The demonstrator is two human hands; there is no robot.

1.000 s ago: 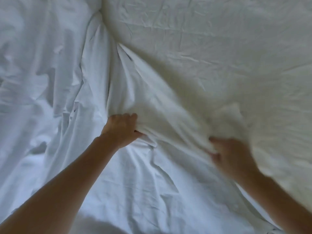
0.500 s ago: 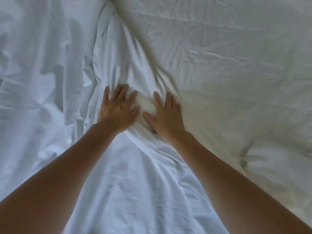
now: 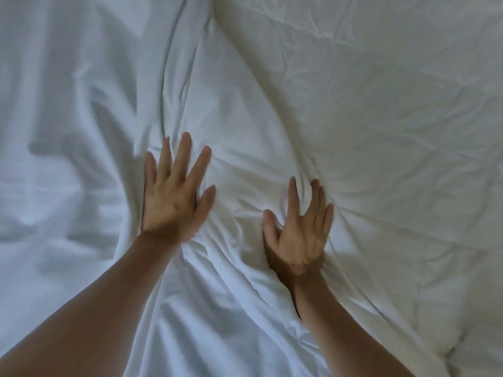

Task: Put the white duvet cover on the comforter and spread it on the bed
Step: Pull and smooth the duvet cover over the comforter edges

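While you lean over the bed, the white duvet cover (image 3: 272, 118) lies under both your hands and fills the whole view, full of wrinkles. Your left hand (image 3: 174, 197) lies flat on it, fingers straight and spread apart. Your right hand (image 3: 299, 235) is close by, not touching the left one. It presses down flat too, fingers straight, with folds bunched round the fingertips.

A bedroom, it seems: rumpled white bedding (image 3: 381, 131) fills the whole view, lying soft and creased as on a bed.
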